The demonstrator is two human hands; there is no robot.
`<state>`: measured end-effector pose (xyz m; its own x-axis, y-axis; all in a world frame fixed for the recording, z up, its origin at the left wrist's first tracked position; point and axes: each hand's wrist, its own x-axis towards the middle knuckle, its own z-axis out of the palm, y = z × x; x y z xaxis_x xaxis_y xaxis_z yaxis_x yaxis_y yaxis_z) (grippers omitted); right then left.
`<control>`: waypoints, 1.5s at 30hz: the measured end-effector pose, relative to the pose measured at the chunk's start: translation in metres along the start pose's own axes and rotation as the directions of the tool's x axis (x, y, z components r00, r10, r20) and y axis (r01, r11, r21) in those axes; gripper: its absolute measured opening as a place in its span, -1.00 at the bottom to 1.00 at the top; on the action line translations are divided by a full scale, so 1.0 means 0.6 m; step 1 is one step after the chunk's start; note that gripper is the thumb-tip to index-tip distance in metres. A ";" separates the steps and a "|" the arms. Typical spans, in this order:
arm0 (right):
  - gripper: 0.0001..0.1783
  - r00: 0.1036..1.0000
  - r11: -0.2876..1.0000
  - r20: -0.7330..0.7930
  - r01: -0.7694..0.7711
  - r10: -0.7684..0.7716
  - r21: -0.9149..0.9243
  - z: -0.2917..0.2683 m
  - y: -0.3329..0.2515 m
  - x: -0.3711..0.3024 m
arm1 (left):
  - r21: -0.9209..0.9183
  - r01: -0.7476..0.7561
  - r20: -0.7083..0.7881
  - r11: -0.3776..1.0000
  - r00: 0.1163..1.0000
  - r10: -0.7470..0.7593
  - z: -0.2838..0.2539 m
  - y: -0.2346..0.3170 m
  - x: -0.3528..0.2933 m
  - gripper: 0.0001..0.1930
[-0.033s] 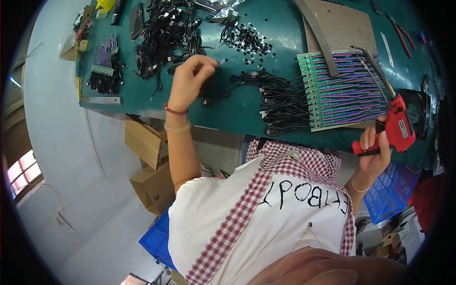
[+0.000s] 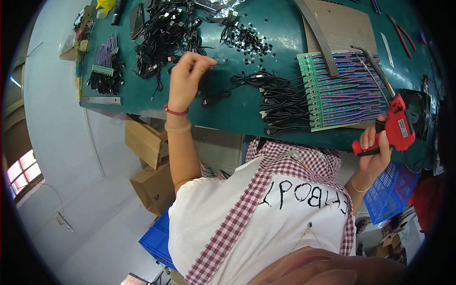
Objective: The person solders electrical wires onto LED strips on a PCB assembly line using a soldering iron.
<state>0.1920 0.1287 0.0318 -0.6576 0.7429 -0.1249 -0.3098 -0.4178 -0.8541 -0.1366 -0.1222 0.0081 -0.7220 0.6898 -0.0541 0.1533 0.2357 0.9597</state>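
Observation:
My left hand (image 2: 184,83) is over the table's left half, between a tangle of black cables (image 2: 164,28) and a pile of small black pieces (image 2: 249,42). Its thumb and fingers are drawn together; what they hold, if anything, is too small to make out. Gripped in my right hand (image 2: 375,147) is a red soldering gun (image 2: 399,124), its metal tip pointing up and left over a green circuit board panel (image 2: 313,95). From the panel run rows of purple and blue wires (image 2: 351,95) to the right. Bundled black cables (image 2: 282,102) lie along its left edge.
A brown board (image 2: 354,23) lies beneath the panel, and a grey strip (image 2: 317,35) crosses it. Red-handled pliers (image 2: 403,38) rest at the far right. A smaller wired board bundle (image 2: 103,66) and a metal ruler (image 2: 101,100) lie at the left. Cardboard boxes (image 2: 145,140) stand below the table edge.
My left hand has shifted slightly up, its fingertips a little away from a small piece on the table. A black cable to its right lies slightly differently. My right hand stays put.

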 end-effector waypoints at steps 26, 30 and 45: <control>-0.86 1.000 0.889 -0.011 -0.027 0.025 -0.456 0.121 0.036 0.035 | 0.159 -0.475 0.239 0.865 0.869 0.433 0.263 0.129 -0.018 -0.87; -0.86 0.998 0.915 0.044 0.047 -0.032 -0.401 0.118 0.044 0.041 | 0.173 -0.420 0.135 0.891 0.906 0.401 0.274 0.134 -0.031 -0.89; -0.89 0.990 0.741 0.131 0.121 -0.045 -0.661 0.119 0.044 0.024 | 0.177 -0.497 0.009 0.850 0.864 0.503 0.292 0.119 -0.045 -0.88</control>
<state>0.1253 0.0910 0.0433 -0.7274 0.6859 -0.0189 0.1446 0.1263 -0.9814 0.0117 -0.0040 0.0297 -0.5404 0.7211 0.4336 0.6083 -0.0212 0.7934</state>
